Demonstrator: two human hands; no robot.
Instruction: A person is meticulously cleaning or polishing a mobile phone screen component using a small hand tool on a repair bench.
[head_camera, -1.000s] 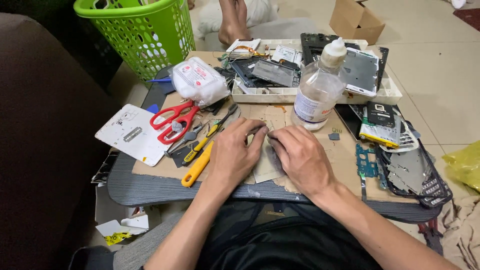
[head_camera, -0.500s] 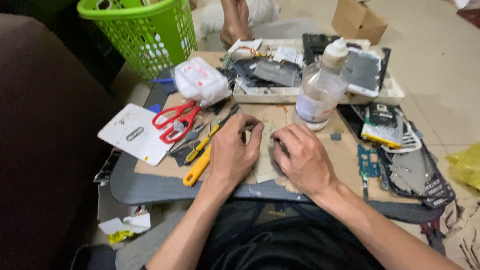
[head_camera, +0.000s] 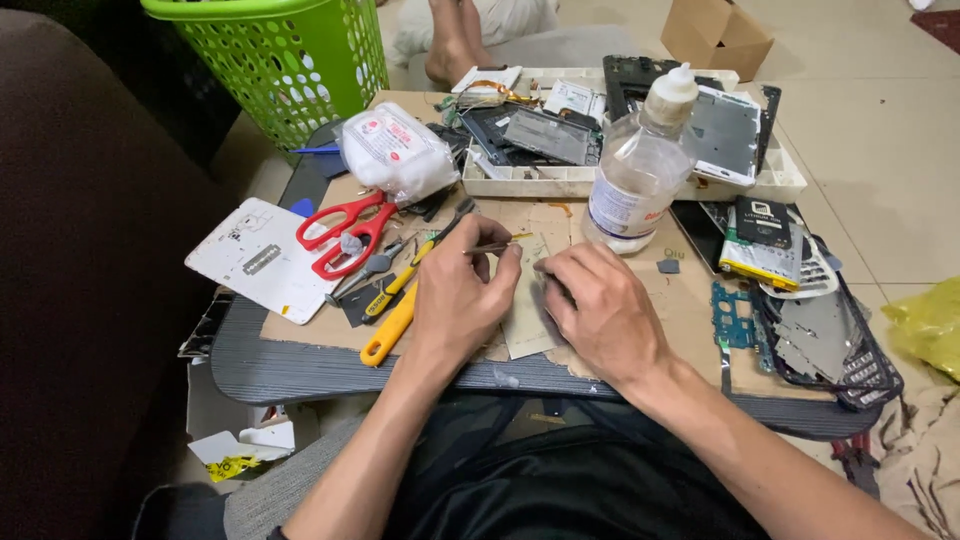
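I see red scissors (head_camera: 345, 233) near the table's left edge, a clear bottle (head_camera: 637, 172) mid-table, a green basket (head_camera: 285, 55) beyond its far-left corner

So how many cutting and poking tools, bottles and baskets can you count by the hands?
Red-handled scissors: 1
Yellow-handled screwdrivers: 2
Clear plastic bottle with white cap: 1
Green plastic basket: 1
Total: 5

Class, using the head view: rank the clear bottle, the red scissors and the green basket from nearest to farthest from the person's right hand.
1. Clear bottle, just beyond the right hand.
2. Red scissors, left across the table.
3. Green basket, far left corner, off the table.
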